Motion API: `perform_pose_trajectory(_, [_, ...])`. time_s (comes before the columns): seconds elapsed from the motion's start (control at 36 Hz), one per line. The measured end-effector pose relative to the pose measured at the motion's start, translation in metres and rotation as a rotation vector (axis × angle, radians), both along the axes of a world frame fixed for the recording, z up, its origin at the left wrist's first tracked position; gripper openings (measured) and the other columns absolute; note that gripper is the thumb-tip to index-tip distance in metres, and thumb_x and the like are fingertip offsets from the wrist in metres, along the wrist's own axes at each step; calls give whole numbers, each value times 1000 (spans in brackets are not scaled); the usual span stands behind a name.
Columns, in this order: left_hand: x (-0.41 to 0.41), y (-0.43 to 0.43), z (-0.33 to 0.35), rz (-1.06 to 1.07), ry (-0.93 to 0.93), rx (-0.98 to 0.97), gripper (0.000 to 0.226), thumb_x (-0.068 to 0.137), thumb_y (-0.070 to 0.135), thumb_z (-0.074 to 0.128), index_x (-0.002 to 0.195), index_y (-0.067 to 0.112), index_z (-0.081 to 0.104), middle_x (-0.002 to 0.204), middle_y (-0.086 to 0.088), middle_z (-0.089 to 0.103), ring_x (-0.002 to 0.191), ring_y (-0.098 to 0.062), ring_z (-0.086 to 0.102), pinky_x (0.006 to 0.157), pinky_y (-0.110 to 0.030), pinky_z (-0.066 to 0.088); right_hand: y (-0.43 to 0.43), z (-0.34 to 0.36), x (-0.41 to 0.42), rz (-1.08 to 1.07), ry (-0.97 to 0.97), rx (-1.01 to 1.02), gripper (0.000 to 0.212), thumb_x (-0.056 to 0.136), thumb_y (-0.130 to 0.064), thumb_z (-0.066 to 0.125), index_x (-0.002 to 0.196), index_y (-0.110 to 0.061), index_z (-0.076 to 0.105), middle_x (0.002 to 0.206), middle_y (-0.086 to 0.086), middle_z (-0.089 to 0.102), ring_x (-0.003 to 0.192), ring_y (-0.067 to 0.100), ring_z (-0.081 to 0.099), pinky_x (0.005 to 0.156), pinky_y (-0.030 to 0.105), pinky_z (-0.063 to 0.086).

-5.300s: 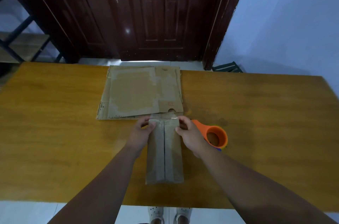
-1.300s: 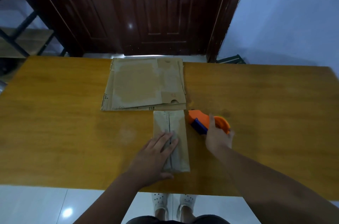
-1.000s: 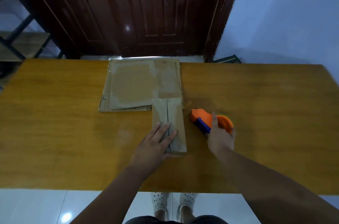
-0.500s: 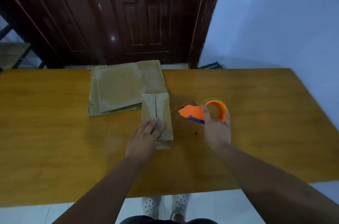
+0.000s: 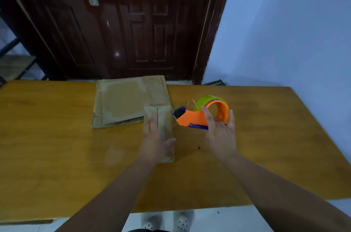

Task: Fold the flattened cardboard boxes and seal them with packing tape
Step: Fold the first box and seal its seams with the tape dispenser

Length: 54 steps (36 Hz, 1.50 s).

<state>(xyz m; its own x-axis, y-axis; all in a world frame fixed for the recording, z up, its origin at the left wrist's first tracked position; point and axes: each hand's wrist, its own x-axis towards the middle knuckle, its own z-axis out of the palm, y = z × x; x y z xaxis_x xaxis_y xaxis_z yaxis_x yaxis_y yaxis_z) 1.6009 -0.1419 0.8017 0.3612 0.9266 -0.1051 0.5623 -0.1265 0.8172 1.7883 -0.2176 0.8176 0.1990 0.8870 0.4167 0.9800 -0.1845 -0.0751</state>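
Observation:
A small folded cardboard box (image 5: pixel 164 123) lies on the wooden table (image 5: pixel 57 136), its centre seam facing up. My left hand (image 5: pixel 154 138) rests flat on its near part with straight fingers. My right hand (image 5: pixel 221 133) grips an orange tape dispenser (image 5: pixel 199 117) holding a yellowish tape roll (image 5: pixel 207 99). The dispenser is lifted off the table, its blue nose pointing at the box's far right corner. A stack of flattened cardboard boxes (image 5: pixel 125 100) lies just behind the small box.
A dark wooden door (image 5: pixel 121 22) stands beyond the table's far edge, and a pale blue wall (image 5: pixel 284 22) is to the right. A metal shelf frame (image 5: pixel 13 60) stands at the far left. My feet show below the near table edge.
My right hand has picked the tape dispenser up from the table and brought its nose toward the box's far end. My left hand has stayed on the box. The view shifted right.

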Motion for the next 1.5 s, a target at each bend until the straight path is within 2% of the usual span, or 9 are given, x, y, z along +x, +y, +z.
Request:
perform_pose_trajectory(0.11, [9, 5, 5, 93, -139, -27, 97, 79, 21, 76, 151, 21, 12, 154, -1, 23, 139, -22, 30, 109, -43, 36, -1, 6, -2, 28, -28, 45, 89, 65, 1, 78, 139, -21, 33, 80, -4, 69, 78, 18, 69, 109, 60, 18])
perform_pose_trajectory(0.25, [13, 14, 7, 234, -253, -24, 70, 85, 22, 72, 143, 17, 33, 128, 1, 49, 112, -16, 50, 87, -28, 45, -1, 14, -5, 43, -49, 112, 91, 59, 2, 82, 137, -17, 39, 77, -3, 69, 75, 18, 69, 105, 63, 20])
perform_pose_trajectory(0.5, [4, 24, 7, 308, -244, 44, 10, 92, 16, 60, 97, 24, 58, 79, 14, 57, 72, -4, 55, 56, -9, 39, -1, 16, -6, 59, -25, 131, 86, 65, -1, 80, 138, -17, 37, 78, -4, 68, 77, 19, 69, 106, 63, 17])
perform_pose_trajectory(0.67, [-14, 28, 16, 309, -163, 179, 12, 91, 14, 60, 88, 26, 60, 79, 21, 55, 75, 5, 52, 60, -4, 37, 1, 12, -7, 29, -55, 91, 86, 67, -9, 82, 140, -19, 37, 72, -8, 64, 70, 17, 65, 106, 63, 20])
perform_pose_trajectory(0.78, [-27, 31, 25, 249, -113, 250, 8, 92, 15, 61, 93, 19, 67, 87, 8, 63, 82, -9, 57, 74, -24, 47, 2, 10, -12, 54, -92, 38, 80, 73, -17, 80, 139, -24, 36, 72, -6, 65, 68, 17, 65, 104, 63, 26])
perform_pose_trajectory(0.89, [-33, 40, 35, 214, -112, 260, 11, 94, 11, 57, 97, 15, 67, 91, 5, 60, 82, -7, 53, 64, -9, 37, 0, 8, -20, 56, -115, -8, 79, 77, -19, 77, 141, -28, 32, 81, -5, 67, 74, 18, 66, 106, 62, 24])
perform_pose_trajectory(1.08, [-42, 62, 52, 142, -64, 293, 15, 97, 12, 50, 105, 16, 63, 96, 2, 55, 77, -4, 49, 60, -11, 35, -13, 4, -24, 100, -210, -30, 73, 79, -19, 75, 141, -27, 37, 76, -2, 64, 72, 20, 64, 107, 59, 25])
perform_pose_trajectory(1.22, [-51, 59, 58, 50, -14, 338, 39, 94, 9, 54, 129, 22, 43, 77, 7, 53, 65, -6, 53, 49, -14, 34, -19, 8, -28, 130, -171, -34, 70, 77, -16, 77, 139, -25, 45, 77, 0, 62, 72, 23, 63, 92, 48, 45])
perform_pose_trajectory(1.5, [-62, 21, 58, 148, -41, 320, 45, 93, 7, 56, 133, 23, 44, 81, 8, 50, 73, -7, 55, 55, -14, 36, -32, 10, -23, 318, -105, 11, 87, 71, -2, 78, 141, -25, 32, 87, 11, 58, 73, 29, 60, 72, 41, 50])
